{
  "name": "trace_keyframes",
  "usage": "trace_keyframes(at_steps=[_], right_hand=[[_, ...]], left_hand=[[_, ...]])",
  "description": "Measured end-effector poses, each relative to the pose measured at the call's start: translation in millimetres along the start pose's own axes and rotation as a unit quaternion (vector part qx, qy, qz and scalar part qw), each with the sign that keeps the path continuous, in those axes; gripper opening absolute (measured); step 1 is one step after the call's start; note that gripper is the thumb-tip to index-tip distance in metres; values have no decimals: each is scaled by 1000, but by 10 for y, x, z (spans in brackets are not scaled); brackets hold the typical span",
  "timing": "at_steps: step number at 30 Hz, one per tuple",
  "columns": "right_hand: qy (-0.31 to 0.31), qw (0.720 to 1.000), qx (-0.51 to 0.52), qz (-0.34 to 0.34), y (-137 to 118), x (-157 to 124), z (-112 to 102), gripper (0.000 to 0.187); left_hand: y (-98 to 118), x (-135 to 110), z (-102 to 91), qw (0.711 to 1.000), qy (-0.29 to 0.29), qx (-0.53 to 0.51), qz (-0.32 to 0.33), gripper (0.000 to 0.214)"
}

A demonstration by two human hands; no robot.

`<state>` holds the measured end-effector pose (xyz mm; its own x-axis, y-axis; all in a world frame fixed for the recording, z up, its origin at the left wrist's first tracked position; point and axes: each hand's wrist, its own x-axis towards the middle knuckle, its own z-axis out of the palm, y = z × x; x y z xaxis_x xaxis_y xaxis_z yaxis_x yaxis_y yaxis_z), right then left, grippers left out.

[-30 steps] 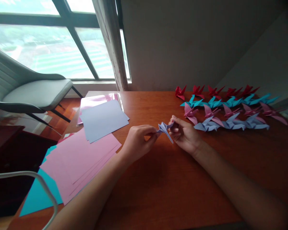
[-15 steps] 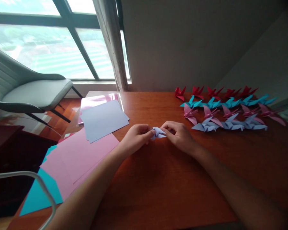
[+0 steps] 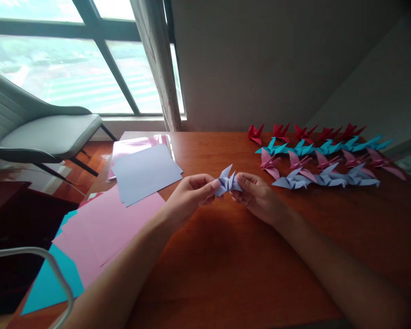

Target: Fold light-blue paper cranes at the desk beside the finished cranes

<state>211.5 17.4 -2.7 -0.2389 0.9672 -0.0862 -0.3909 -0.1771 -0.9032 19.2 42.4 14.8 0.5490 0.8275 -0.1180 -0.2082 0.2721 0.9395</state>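
Observation:
A pale lavender origami crane is held between my two hands above the middle of the table, its pointed tips standing up. My left hand pinches its left side between thumb and fingers. On the other side my right hand grips it, thumb on top and fingers curled beneath. To the right of my hands lies a row of lavender paper cranes, the nearest finished-looking ones to my right hand.
Behind the lavender row stand rows of pink cranes, turquoise cranes and red cranes. At left lie lavender sheets, pink sheets and turquoise sheets. A white cable curves near my left forearm.
The lavender crane has been raised slightly, and its points now stand up and apart. My right hand has shifted from pressing its top to gripping its right side.

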Motion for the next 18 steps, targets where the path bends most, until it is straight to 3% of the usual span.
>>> trace_keyframes(at_steps=[3,9,14,18], right_hand=[[21,998,62,2,44,-16,36,33],[54,992,113,-4,97,-34,78,29],[46,994,96,-21,57,-21,56,31],[-4,998,69,5,12,-33,15,35]], left_hand=[[-52,-10,90,997,23,-65,26,30],[-128,-3,168,993,52,-99,46,27],[-77,-16,122,996,23,-75,30,32],[10,-32,44,998,-23,-57,-7,35]])
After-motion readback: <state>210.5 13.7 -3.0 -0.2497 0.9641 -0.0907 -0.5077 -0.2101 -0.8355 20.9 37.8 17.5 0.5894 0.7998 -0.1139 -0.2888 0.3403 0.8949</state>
